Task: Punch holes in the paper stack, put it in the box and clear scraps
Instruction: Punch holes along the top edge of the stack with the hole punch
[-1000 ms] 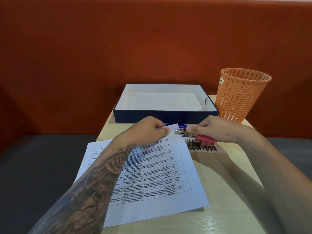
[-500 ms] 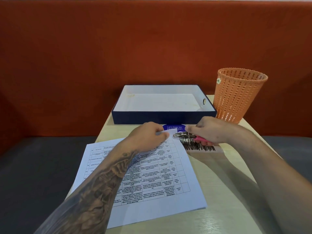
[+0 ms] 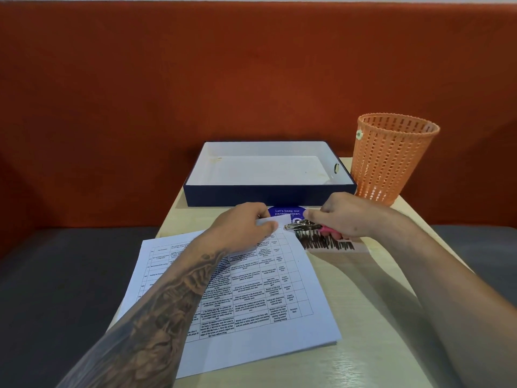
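A stack of printed paper (image 3: 251,298) with a table of text lies on the light wooden table. My left hand (image 3: 243,228) pinches its far right corner, lifting it a little. My right hand (image 3: 347,217) grips a small hole punch (image 3: 305,227) with a metal head and pink handles, its jaws at that paper corner. Behind the hands stands an open dark blue box (image 3: 268,196) with a white inside, nothing in it.
An orange perforated waste basket (image 3: 391,158) stands at the back right beside the box. A card with black scribbles (image 3: 330,243) lies under my right hand. A blue round sticker (image 3: 286,212) is on the table. An orange bench back rises behind.
Both hands stayed at the paper's far corner. The punch shifted slightly left, onto the corner's edge; the view tilted down a little.
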Available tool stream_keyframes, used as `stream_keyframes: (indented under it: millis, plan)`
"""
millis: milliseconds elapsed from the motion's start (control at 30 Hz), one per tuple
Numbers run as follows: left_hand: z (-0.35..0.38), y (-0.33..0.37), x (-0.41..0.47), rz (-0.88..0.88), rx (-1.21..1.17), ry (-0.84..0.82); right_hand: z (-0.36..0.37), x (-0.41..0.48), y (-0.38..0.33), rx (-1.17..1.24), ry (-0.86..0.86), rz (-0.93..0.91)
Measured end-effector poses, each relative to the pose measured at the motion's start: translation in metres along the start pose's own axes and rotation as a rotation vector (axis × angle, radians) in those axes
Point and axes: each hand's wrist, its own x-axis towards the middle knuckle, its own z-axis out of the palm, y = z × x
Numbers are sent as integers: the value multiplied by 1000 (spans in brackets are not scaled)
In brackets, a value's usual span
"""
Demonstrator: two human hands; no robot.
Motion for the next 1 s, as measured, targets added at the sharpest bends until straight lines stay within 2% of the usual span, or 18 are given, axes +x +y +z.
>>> stream_keyframes:
  millis: [267, 467, 1000]
  plan:
    - [1, -2, -1, 8, -10, 19, 1, 1, 1, -27, 17, 1]
    - [-1, -3, -4, 18, -94, 54, -1, -1, 11, 61, 60, -43]
    - [-7, -6, -7, 93, 13, 216, -8, -22, 7, 184, -80, -3]
